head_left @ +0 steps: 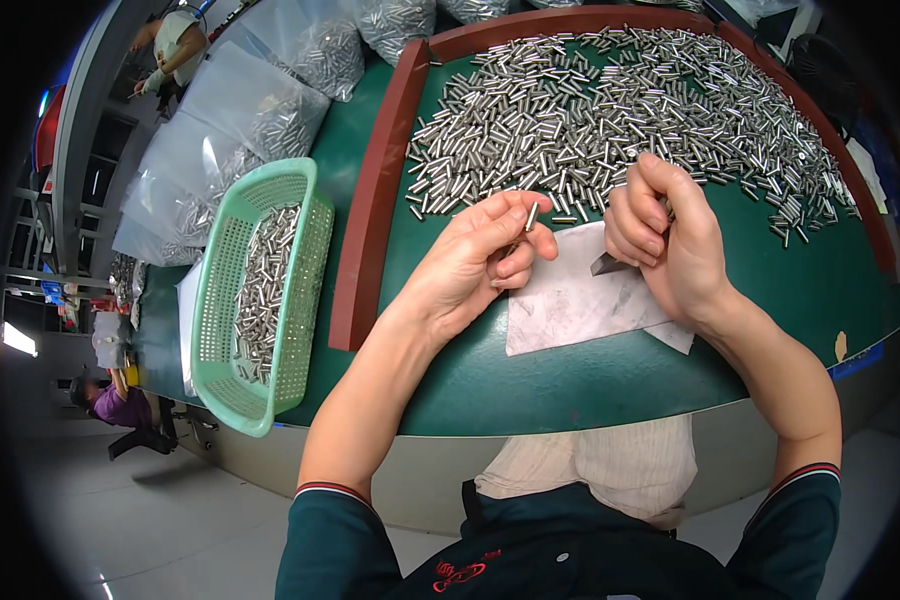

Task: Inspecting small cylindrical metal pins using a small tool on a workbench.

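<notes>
My left hand (pixel 465 255) pinches one small shiny metal pin (pixel 532 217) between thumb and fingertips, tilted nearly upright. My right hand (pixel 675 230) is closed around a tool whose flat grey metal end (pixel 607 264) sticks out below the fist; its kind is hidden by the fingers. Under both hands lies a stained whitish cloth (pixel 555 315) on the green tabletop (pixel 450 390). Beyond them spreads a big heap of similar metal pins (pixel 570 120), with its near edge close to my fingers.
Dark red wooden bars (pixel 370 210) border the heap. Left of them stands a green perforated plastic basket (pixel 312 230) containing many pins. Clear plastic bags of pins (pixel 270 100) line the table's far left. Two other people (pixel 178 48) (pixel 120 405) are farther off to the left.
</notes>
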A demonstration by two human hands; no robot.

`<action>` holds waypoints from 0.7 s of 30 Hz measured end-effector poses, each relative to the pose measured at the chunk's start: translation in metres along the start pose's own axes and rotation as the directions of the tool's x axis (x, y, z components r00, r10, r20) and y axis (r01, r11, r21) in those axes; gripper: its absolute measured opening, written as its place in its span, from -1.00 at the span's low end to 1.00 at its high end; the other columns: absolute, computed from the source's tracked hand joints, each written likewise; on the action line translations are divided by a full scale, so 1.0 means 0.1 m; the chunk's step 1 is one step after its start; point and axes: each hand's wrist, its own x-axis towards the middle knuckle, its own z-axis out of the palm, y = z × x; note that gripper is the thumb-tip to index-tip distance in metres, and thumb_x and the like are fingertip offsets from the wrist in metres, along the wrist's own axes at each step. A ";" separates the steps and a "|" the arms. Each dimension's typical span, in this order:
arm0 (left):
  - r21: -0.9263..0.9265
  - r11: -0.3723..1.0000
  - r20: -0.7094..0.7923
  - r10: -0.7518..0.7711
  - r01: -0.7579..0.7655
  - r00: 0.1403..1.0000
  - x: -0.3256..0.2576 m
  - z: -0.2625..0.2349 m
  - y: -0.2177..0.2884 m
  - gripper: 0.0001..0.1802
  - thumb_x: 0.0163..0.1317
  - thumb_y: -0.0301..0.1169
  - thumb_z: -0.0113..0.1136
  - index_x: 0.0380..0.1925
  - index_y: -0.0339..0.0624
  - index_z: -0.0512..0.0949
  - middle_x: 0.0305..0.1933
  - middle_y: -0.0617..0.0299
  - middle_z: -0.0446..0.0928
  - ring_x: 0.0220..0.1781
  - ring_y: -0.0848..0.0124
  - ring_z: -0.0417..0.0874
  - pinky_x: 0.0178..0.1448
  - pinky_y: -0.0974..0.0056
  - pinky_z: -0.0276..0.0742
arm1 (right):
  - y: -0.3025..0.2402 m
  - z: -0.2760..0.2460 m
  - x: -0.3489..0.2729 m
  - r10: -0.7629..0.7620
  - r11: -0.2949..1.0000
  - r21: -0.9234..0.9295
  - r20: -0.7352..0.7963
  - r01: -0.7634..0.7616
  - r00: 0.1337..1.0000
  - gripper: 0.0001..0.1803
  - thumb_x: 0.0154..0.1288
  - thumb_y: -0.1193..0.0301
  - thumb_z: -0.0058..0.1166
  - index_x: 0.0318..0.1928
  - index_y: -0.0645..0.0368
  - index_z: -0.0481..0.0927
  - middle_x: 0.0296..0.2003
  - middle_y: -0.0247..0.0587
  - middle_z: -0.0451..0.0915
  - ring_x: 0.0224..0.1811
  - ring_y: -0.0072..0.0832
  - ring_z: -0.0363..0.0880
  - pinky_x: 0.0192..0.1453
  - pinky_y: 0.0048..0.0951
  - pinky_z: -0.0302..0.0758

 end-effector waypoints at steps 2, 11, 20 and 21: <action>-0.017 1.000 0.013 -0.005 0.005 1.000 0.00 -0.01 0.00 -0.76 0.28 -0.37 -0.09 -0.12 -0.27 0.35 -0.46 0.20 0.44 -0.66 0.66 0.14 -0.57 0.56 0.07 | 0.00 0.00 0.00 0.002 1.000 0.002 0.002 -0.002 1.000 -0.58 0.31 0.26 -0.34 -0.71 0.05 0.09 -0.83 -0.44 0.09 -0.77 -0.69 -0.08 -0.64 -0.59 -0.04; -0.026 0.999 0.004 -0.023 0.023 1.000 0.00 -0.01 0.00 -0.74 0.31 -0.30 -0.16 -0.16 -0.26 0.36 -0.43 0.13 0.47 -0.65 0.64 0.14 -0.56 0.53 0.09 | 0.00 -0.01 0.00 0.000 1.000 0.000 0.000 0.000 1.000 -0.57 0.31 0.25 -0.33 -0.72 0.05 0.09 -0.83 -0.44 0.09 -0.77 -0.68 -0.07 -0.64 -0.59 -0.04; 0.366 0.912 -0.207 0.275 -0.186 0.939 0.03 -0.04 0.06 -0.79 0.27 -0.34 -0.15 -0.49 -0.17 0.38 -0.68 0.43 0.15 -0.66 0.66 0.04 -0.56 0.51 0.00 | -0.01 0.01 -0.01 0.005 1.000 -0.007 -0.007 -0.005 1.000 -0.57 0.30 0.26 -0.34 -0.73 0.04 0.08 -0.84 -0.45 0.08 -0.77 -0.68 -0.07 -0.64 -0.58 -0.03; 0.367 0.911 -0.206 0.274 -0.185 0.939 0.04 -0.04 0.06 -0.79 0.27 -0.34 -0.15 -0.49 -0.17 0.38 -0.68 0.43 0.15 -0.66 0.66 0.04 -0.56 0.51 0.00 | -0.01 0.00 -0.01 0.009 1.000 -0.010 -0.003 -0.009 1.000 -0.58 0.30 0.26 -0.34 -0.72 0.04 0.09 -0.84 -0.45 0.08 -0.77 -0.68 -0.07 -0.64 -0.58 -0.03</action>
